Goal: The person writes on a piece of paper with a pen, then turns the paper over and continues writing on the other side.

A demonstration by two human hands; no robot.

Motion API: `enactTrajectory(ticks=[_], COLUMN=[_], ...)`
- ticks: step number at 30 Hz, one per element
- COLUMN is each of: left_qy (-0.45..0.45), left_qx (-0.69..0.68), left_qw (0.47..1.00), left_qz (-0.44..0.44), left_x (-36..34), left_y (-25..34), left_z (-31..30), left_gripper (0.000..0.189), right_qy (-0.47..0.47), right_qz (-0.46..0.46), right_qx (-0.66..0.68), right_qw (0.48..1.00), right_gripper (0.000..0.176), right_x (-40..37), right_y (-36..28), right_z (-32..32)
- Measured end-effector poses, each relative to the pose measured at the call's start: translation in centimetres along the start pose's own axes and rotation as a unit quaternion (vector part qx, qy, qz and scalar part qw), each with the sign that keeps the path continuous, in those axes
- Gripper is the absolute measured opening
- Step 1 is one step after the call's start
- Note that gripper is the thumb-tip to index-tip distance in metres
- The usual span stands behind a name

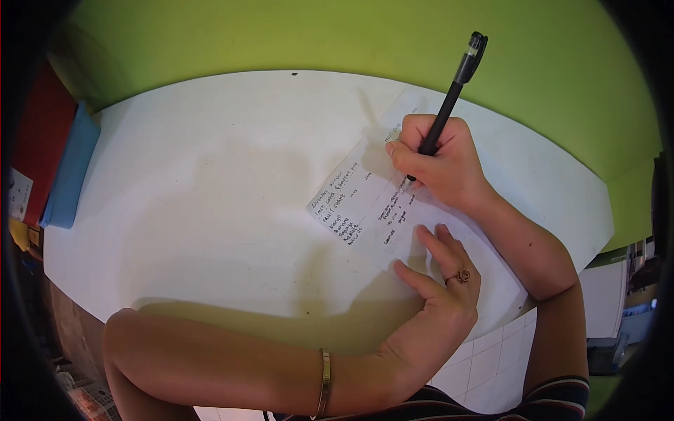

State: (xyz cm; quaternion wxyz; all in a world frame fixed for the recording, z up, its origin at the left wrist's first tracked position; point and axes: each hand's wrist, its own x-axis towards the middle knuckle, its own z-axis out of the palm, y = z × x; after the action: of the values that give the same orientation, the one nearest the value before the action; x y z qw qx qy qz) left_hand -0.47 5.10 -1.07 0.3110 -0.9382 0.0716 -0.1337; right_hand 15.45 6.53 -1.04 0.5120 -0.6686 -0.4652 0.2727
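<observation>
In the head view, the pen (449, 105) is slim and mostly black, with a clear section under a dark clip end. It slants up and away to the right, its tip down on the sheet of paper (375, 186). That sheet is pale, set at an angle right of the middle of the surface (232, 182), and carries handwritten lines in dark ink: "Mango" and "Avocado" can be read near its left edge, while other words are too small to tell. The right hand (439, 158) grips the pen in curled fingers, its lower side against the paper. The left hand (446, 281) is loosely spread, a gap between thumb and fingers, the fingertips at the near part of the sheet; it wears a ring (462, 276), with a bangle (325, 382) on the wrist.

A broad stretch of white lies left of the sheet, reaching towards a blue object (74, 172) beside a red panel (45, 126). The sheet's top end lies near the surface's curved far edge, which runs along a green wall (232, 35). White tiles (491, 358) show below the near edge.
</observation>
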Motion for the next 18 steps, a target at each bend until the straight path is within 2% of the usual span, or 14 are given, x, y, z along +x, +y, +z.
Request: enactTrajectory(ticks=[10, 18], left_qy=[0.001, -0.003], left_qx=[-0.020, 0.027], left_qw=[1.000, 1.000], left_qz=[-0.005, -0.008], left_x=[0.08, -0.09], left_y=[0.14, 0.13], left_z=[0.12, 0.06], left_gripper=[0.042, 0.043], right_qy=[-0.013, -0.002], right_qz=[-0.012, -0.021], right_qx=[-0.002, 0.010], right_qw=[1.000, 1.000], right_gripper=[0.036, 0.036], right_x=[-0.10, -0.10], right_y=[0.29, 0.24], right_z=[0.08, 0.18])
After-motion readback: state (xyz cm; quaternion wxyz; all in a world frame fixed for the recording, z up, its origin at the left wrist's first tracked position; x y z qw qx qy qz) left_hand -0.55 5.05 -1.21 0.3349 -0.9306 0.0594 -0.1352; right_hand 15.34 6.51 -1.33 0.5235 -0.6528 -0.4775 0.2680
